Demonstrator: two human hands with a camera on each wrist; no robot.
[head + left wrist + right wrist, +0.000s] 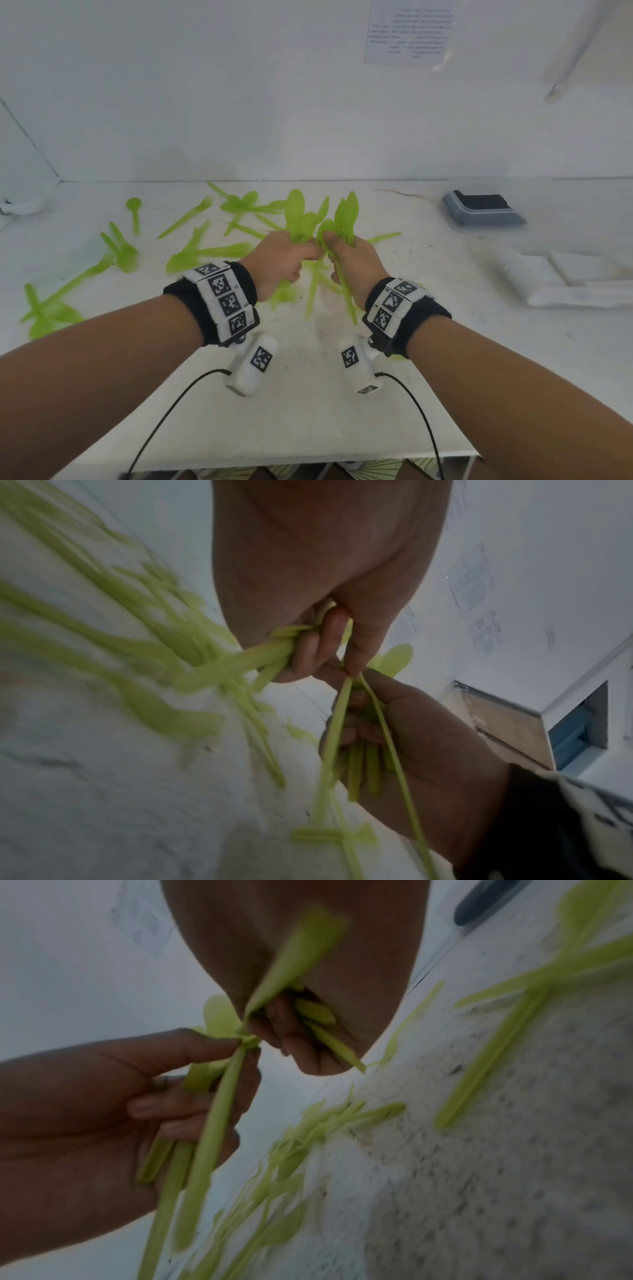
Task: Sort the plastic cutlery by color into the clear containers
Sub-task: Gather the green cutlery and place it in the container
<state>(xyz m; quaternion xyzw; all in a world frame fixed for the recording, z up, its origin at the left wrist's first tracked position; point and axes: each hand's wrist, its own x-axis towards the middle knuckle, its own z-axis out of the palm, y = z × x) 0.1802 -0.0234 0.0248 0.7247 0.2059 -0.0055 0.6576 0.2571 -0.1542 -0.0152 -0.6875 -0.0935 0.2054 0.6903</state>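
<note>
Above the white table [428,325] both hands meet, each gripping a bunch of green plastic cutlery. My left hand [286,258] holds spoons [297,212] that fan upward, handles pointing down. My right hand [354,262] grips another green bunch [346,214], thumbs nearly touching. In the left wrist view my left hand [318,647] curls round green handles [240,664], with my right hand [428,737] below it. In the right wrist view my right hand [298,1031] clasps green pieces [315,1012] beside my left hand [103,1110]. More green cutlery [191,246] lies scattered on the table.
A grey-blue container with a dark top [483,212] stands at the back right. Pale, clear-looking containers [565,277] lie at the right, blurred. A white wall with a taped paper sheet [409,32] closes the back. Green pieces [48,308] reach the left edge.
</note>
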